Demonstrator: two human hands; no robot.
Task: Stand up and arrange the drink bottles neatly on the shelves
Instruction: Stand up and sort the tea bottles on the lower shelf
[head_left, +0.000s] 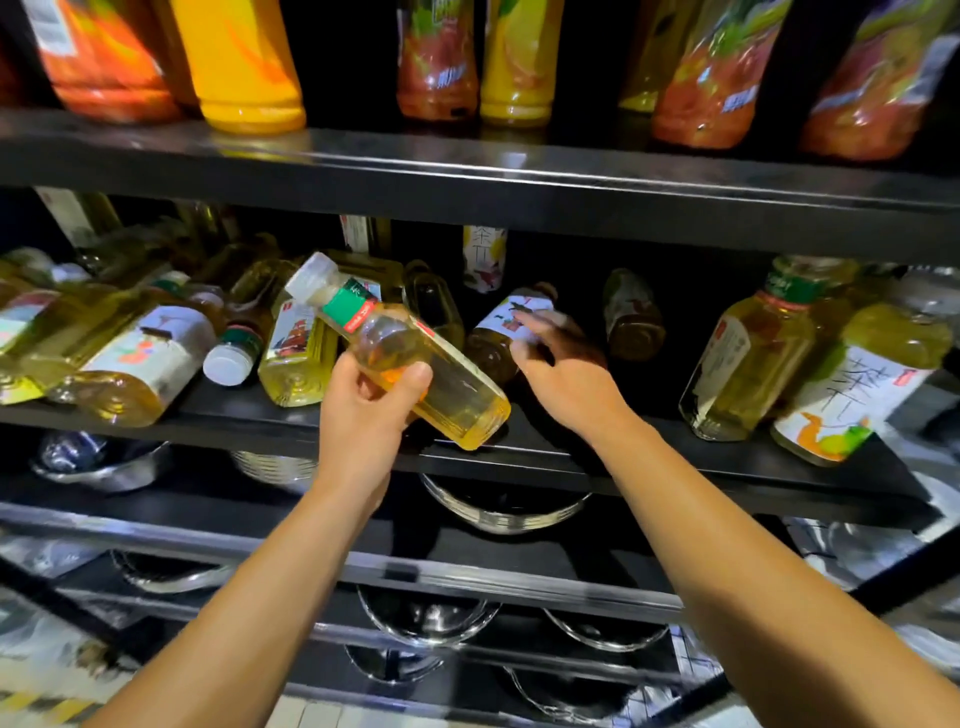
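At the left of the frame, the middle shelf (519, 460) carries a crowded heap of toppled tea bottles (135, 358) lying on their sides, several overhanging its front edge. Above them, in the upper left, orange juice bottles (244, 67) stand upright on the top shelf (467, 171), close to its front lip. At centre, the left hand (363, 410) grips a yellow tea bottle (415, 353) around its body, thumb and fingers curled; the bottle is tilted, white cap toward the upper left and base toward the lower right, its base just above the middle shelf's front edge. Just right of it, the right hand (561, 374) reaches into the shelf with fingers loosely spread, fingertips touching a brown tea bottle (506, 327) that leans on its side. Dark, open shelf room lies between this bottle and the tilted bottles (753, 353) at the right edge. Below, in the lower frame, metal bowls (498, 506) sit on lower shelves.
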